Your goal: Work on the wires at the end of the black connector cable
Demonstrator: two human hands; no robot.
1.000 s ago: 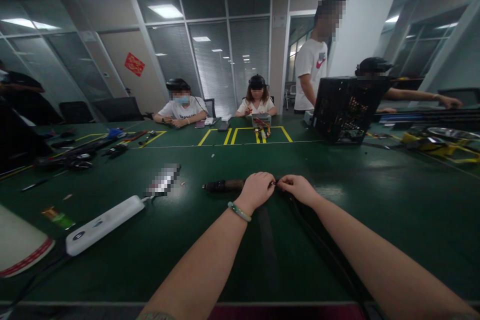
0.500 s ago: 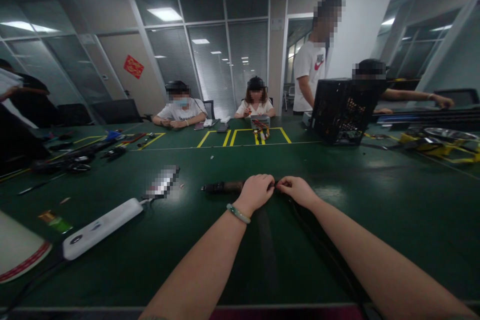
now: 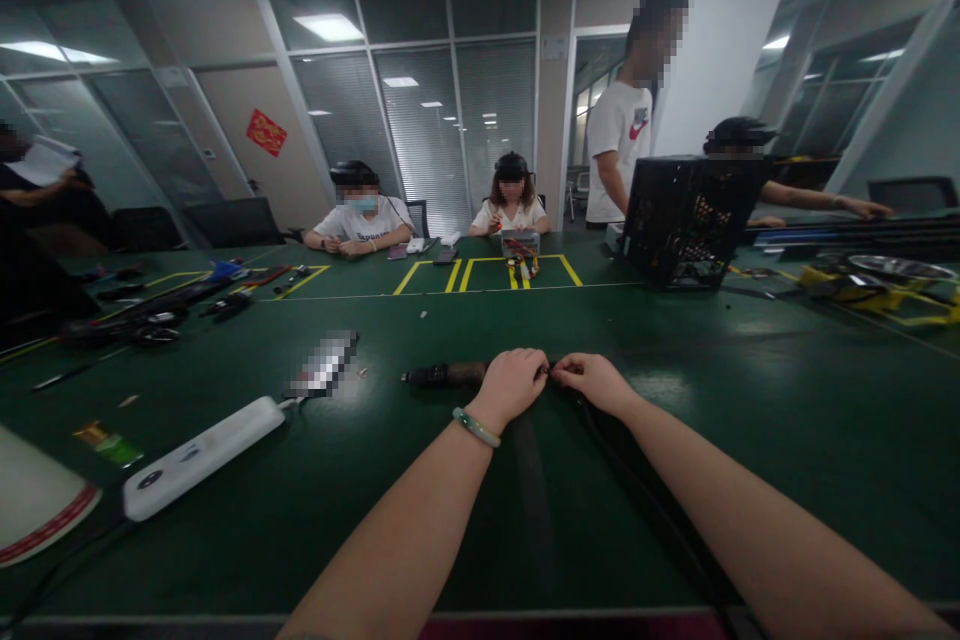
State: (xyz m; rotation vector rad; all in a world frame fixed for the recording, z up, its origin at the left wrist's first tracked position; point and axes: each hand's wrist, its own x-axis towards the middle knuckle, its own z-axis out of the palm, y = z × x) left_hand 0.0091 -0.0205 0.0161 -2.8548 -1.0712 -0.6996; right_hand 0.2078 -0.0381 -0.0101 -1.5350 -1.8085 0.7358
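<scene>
Dark green tabletop [image 3: 750,460] with a dull sheen spreads all around my two hands, and my first worry is the rounded dark brown-and-black cylindrical tool [image 3: 454,375] lying on it, reaching out leftward from under my left hand [image 3: 516,380]: being round, it could roll or twist if my hold slackened. A slim black cable [image 3: 616,460] runs from just beneath my right hand [image 3: 596,380] toward the near edge, beside my forearm; if that arm caught it, the tug could pull my fingertips off line. My left hand is curled closed over the tool's right end, while my right has thumb and fingers pinched together, nearly meeting the left, on a small dark piece [image 3: 553,367] too hidden to identify; I can't tell whether it belongs to the cable. Farther left of my hands lies a long white plastic bar-shaped device [image 3: 202,460] with rounded ends, and beyond it a small green bottle with a gold cap [image 3: 116,448]. Ahead and to the right, well apart from my hands, stands a boxy black computer case [image 3: 667,220].
</scene>
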